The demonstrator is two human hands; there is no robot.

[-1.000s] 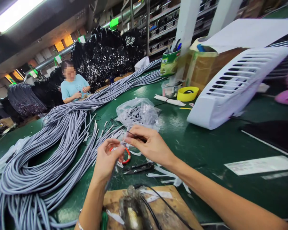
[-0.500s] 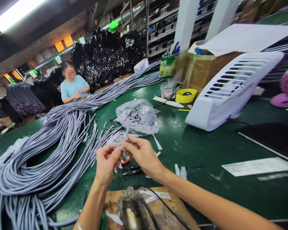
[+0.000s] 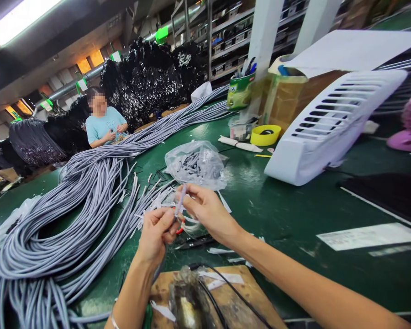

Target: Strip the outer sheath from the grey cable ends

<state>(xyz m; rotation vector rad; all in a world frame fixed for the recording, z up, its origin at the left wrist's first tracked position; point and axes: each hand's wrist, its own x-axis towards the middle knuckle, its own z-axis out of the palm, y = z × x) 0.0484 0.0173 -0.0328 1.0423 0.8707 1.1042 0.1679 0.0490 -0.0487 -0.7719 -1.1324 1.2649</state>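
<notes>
My left hand (image 3: 159, 228) is closed in a pinch on a grey cable (image 3: 181, 200), whose end sticks up between my two hands. Below that wrist, a length of the cable hangs down beside the forearm. My right hand (image 3: 210, 214) has its fingers bent and pressed against the upper part of the same cable end; the fingertips are partly hidden. Pale, blurred strands curve just under the hands. Beneath them on the green table lie dark snips (image 3: 195, 242) and a red-orange ring (image 3: 181, 227), partly covered.
A large bundle of grey cables (image 3: 55, 228) sweeps across the left. A clear bag of small grey parts (image 3: 197, 165) lies ahead. A wooden board (image 3: 256, 292) with a glassy block is nearest me. A white slotted stand (image 3: 308, 151) stands right. A co-worker (image 3: 106, 123) sits across.
My right hand first drew back toward me, then rose slightly along the cable end. A dark thin piece seen earlier at its fingers no longer shows. Pale strands now curve below the hands.
</notes>
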